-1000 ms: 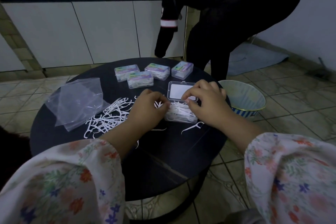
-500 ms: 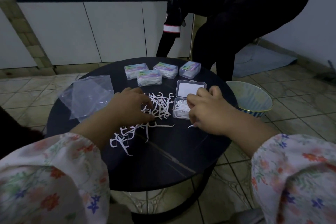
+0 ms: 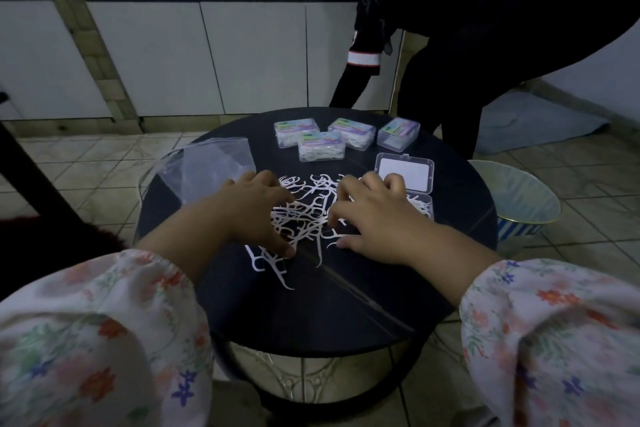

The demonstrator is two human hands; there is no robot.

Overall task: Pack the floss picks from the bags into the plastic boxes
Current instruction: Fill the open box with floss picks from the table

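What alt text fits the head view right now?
Two hands, left hand and right hand, rest with curled fingers on a pile of loose white floss picks on a round black table. An open box lies beside the right hand, four closed boxes behind, an empty plastic bag at left.

White floss picks [image 3: 304,215], black table [image 3: 346,308], floral sleeves [image 3: 104,340].
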